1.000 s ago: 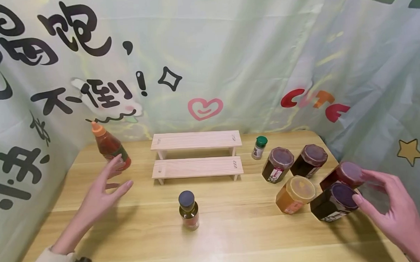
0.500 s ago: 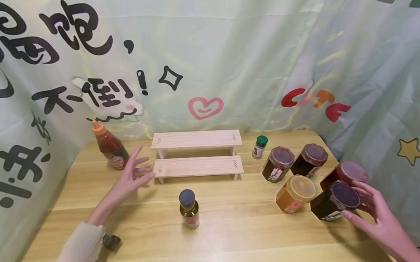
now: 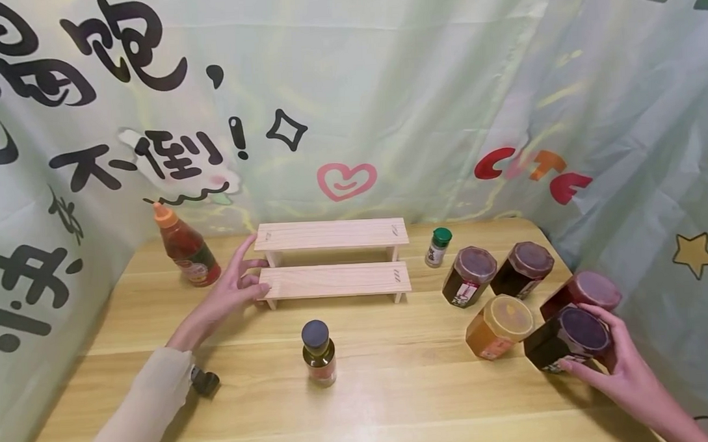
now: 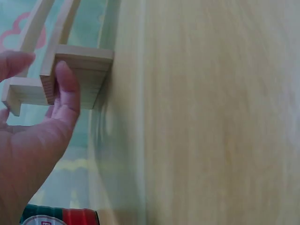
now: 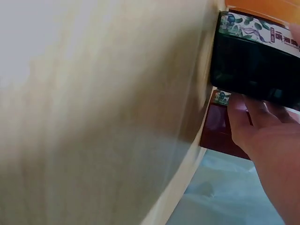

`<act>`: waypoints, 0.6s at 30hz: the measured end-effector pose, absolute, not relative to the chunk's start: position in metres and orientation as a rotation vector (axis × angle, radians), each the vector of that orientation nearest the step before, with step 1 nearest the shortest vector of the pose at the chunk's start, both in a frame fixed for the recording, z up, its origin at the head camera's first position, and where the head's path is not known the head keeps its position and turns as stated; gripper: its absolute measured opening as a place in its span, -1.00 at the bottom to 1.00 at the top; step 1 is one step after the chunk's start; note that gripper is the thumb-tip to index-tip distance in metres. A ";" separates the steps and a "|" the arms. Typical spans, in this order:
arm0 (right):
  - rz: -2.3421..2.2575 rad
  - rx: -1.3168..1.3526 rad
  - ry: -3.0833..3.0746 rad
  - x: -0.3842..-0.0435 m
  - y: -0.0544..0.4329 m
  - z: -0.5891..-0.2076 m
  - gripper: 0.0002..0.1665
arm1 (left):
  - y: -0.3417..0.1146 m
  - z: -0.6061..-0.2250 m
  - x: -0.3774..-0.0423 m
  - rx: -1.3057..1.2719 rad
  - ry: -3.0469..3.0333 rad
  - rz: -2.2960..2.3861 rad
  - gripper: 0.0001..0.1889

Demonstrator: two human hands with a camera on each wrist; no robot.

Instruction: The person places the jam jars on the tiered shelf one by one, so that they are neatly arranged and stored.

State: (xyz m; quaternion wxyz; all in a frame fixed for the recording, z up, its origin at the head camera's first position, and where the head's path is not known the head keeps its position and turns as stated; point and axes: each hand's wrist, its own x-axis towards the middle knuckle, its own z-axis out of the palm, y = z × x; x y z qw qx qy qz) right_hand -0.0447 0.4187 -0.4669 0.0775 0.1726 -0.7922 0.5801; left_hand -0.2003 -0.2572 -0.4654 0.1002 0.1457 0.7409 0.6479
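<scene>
My left hand (image 3: 230, 293) grips the left end of a two-tier pale wooden rack (image 3: 334, 280), its thumb at the lower board's front corner. In the left wrist view, fingers (image 4: 68, 89) curl at the end of one board (image 4: 48, 77). At the right, my right hand (image 3: 619, 368) holds a dark jam jar (image 3: 560, 344) with a faceted body. Its thumb lies on the label side and its fingers reach behind. In the right wrist view those fingers (image 5: 241, 117) sit between the dark jar (image 5: 253, 65) and a red jar (image 5: 218, 124).
Near the dark jar stand an orange jar (image 3: 495, 330) and two more dark jars (image 3: 464, 282), (image 3: 516, 274). A green-capped shaker (image 3: 438, 249) is behind them. A dark-capped bottle (image 3: 320, 359) stands front centre, a red sauce bottle (image 3: 188, 249) at left. A printed curtain (image 3: 420, 101) hangs behind the table.
My left hand has moved right from beside the sauce bottle to the rack's left end. My right hand has come down and left, closing round the dark jar.
</scene>
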 end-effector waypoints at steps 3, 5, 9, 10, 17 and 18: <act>1.817 0.522 -2.331 -0.044 0.420 -0.468 0.24 | -0.257 -0.467 -0.202 0.466 2.189 1.916 0.18; 1.825 0.516 -2.310 -0.044 0.421 -0.469 0.24 | -0.256 -0.468 -0.203 0.490 2.192 1.908 0.18; 1.735 0.494 -2.306 -0.044 0.421 -0.469 0.25 | -0.255 -0.469 -0.205 0.501 2.190 1.898 0.17; 1.696 0.475 -2.323 -0.043 0.421 -0.468 0.26 | -0.255 -0.469 -0.205 0.498 2.189 1.895 0.17; 1.536 0.302 -2.388 -0.034 0.418 -0.460 0.26 | -0.256 -0.472 -0.206 0.489 2.249 1.854 0.17; 1.533 0.279 -2.381 -0.033 0.417 -0.458 0.25 | -0.256 -0.473 -0.206 0.484 2.262 1.849 0.17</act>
